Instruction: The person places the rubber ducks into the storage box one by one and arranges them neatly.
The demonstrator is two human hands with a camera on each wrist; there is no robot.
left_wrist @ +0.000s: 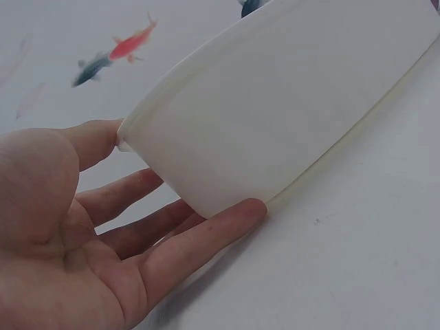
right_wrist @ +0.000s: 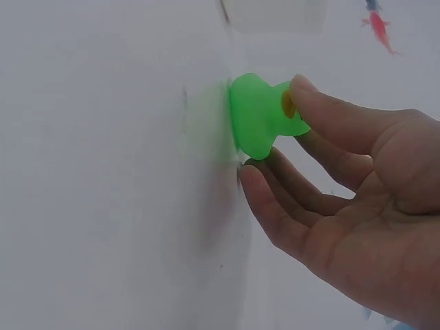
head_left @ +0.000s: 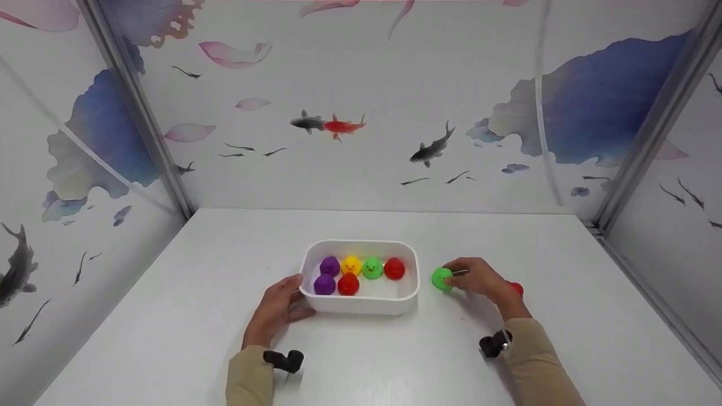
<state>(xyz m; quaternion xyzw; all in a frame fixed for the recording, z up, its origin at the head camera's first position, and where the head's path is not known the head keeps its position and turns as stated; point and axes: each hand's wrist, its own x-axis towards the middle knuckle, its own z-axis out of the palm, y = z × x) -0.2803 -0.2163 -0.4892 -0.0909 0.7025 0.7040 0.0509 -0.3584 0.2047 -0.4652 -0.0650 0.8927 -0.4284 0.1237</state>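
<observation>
A white plastic box [head_left: 361, 305] stands on the table with small rubber ducks inside. At its left end my left hand [head_left: 277, 309] holds it, thumb at the rim and fingers along the lower side and base edge, as the left wrist view shows. Just right of the box, my right hand [head_left: 479, 277] pinches a green rubber duck [right_wrist: 256, 117] between thumb and fingers. In the right wrist view the thumb lies on the duck's head and the duck's base is at the tabletop. A red toy [head_left: 516, 288], partly hidden, lies behind my right wrist.
In the box are two purple ducks [head_left: 325, 284], a yellow duck [head_left: 351, 265], a green duck [head_left: 372, 268] and two red ducks [head_left: 394, 269]. The white table [head_left: 361, 361] is enclosed by walls printed with fish and petals.
</observation>
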